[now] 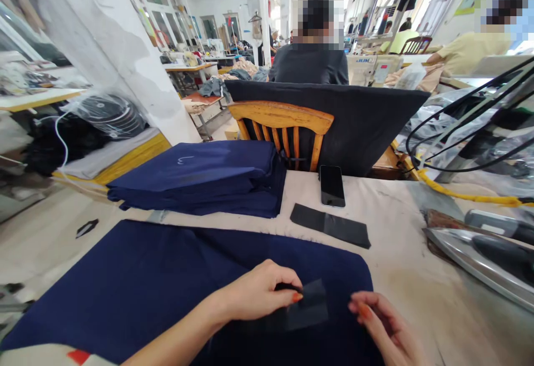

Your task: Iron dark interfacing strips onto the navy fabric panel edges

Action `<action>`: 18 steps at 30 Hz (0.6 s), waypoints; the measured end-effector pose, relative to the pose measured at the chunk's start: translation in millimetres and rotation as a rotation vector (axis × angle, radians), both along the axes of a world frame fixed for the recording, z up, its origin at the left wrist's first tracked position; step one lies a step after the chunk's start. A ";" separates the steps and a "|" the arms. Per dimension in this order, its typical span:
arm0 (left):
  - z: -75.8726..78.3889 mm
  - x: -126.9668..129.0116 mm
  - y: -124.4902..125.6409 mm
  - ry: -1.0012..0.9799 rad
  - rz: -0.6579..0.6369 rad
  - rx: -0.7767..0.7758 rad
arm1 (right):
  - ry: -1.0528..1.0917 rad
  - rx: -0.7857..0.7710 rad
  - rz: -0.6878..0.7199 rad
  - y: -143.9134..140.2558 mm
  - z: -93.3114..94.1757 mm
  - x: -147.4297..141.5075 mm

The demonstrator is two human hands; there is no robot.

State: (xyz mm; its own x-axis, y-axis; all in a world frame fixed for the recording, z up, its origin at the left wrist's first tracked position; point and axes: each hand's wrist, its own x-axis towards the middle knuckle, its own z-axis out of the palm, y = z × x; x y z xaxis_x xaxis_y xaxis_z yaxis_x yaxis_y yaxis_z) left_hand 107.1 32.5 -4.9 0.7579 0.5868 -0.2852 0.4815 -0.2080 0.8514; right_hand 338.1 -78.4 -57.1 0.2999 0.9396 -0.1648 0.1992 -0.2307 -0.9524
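A large navy fabric piece [137, 282] lies flat on the table in front of me. On its right part rests a small thin dark patch [308, 309]. My left hand [258, 291] pinches the patch's left edge with thumb and fingertips. My right hand [384, 330] sits just right of the patch, fingers curled, fingertips touching the navy fabric near the patch's right edge; it holds nothing that I can see.
A stack of folded navy pieces [200, 179] lies at the back left. A black strip [329, 226] and a phone [332, 186] lie behind the fabric. An iron [479, 255] rests at the right. A wooden chair [283, 129] and a seated person [311, 60] are beyond the table.
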 end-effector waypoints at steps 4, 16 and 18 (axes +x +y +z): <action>-3.4 12.5 3.1 -0.017 -0.040 -0.017 | 0.050 0.010 0.188 7.6 -1.6 -15.8; -20.2 -3.7 24.5 0.043 0.125 0.035 | -0.152 -0.177 -0.128 3.8 -23.3 14.4; -18.8 -2.3 26.5 0.036 0.131 0.087 | -0.226 -0.165 -0.121 8.1 -25.8 17.4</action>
State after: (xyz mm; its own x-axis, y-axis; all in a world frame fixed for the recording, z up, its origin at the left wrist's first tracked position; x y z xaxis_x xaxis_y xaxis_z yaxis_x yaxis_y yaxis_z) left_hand 104.9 59.1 -23.7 0.6637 0.7036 -0.2540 0.5388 -0.2141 0.8148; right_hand 355.5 -70.4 -82.9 0.4546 0.8609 -0.2285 0.3637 -0.4136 -0.8347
